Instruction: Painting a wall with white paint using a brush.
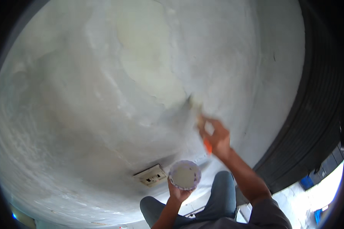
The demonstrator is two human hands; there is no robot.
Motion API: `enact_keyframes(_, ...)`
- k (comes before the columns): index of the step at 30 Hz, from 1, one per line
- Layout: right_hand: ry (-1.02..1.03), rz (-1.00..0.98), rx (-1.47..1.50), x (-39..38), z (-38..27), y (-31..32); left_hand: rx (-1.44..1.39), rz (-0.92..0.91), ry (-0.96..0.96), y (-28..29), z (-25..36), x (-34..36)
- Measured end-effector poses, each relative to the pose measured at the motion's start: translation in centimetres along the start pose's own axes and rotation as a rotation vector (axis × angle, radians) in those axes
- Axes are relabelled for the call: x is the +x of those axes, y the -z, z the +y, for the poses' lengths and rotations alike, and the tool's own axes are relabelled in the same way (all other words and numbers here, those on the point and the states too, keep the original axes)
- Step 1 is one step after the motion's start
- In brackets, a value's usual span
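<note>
My right hand [215, 138] is closed around a paintbrush [195, 106] with an orange handle end. Motion blurs the brush; its head is at the wall [221, 65], by the lower tip of a cream-coloured patch [151, 68]. Whether the bristles touch the surface I cannot tell. Low in front of me, my left hand [179, 194] grips a round tub [185, 175] from below and the side. The tub holds pale, whitish paint, and its rim is smeared and spotted.
A cream wall socket plate [151, 176] sits just left of the tub. Dark ribbed panelling [305, 99] borders the wall on the right. My bent knees [222, 191] are close below the tub. At the lower right lies a bright floor [294, 202] with a blue object [306, 182].
</note>
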State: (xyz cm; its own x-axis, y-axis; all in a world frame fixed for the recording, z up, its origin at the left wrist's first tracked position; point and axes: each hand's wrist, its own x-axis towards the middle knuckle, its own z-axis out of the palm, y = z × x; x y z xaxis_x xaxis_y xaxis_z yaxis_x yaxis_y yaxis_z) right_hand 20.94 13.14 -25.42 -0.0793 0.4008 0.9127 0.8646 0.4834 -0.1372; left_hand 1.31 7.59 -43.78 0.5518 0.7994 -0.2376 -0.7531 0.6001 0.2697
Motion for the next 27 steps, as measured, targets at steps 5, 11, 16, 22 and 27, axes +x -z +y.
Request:
enact_keyframes(5, 0.37, -0.309, 0.357, 3.4, -3.2, 2.9, 0.005, -0.05, 0.013, -2.1, -0.5, -1.2)
enact_keyframes(11, 0.479, -0.503, 0.781, 19.7, -2.7, 3.3, -0.052, -0.116, 0.027, -0.6, -0.1, -1.4)
enact_keyframes(16, 0.591, -0.07, 0.261, 34.8, -3.8, 10.5, 0.012, -0.15, 0.058, -0.9, -0.7, -0.6)
enact_keyframes(22, 0.575, 0.375, -0.15, 38.8, -4.5, 12.8, 0.024, -0.124, 0.039, -0.4, -0.5, -0.1)
enact_keyframes(27, 0.974, 0.182, -0.467, 28.3, -5.2, 7.7, 0.022, -0.111, 0.041, -0.5, -0.1, -0.2)
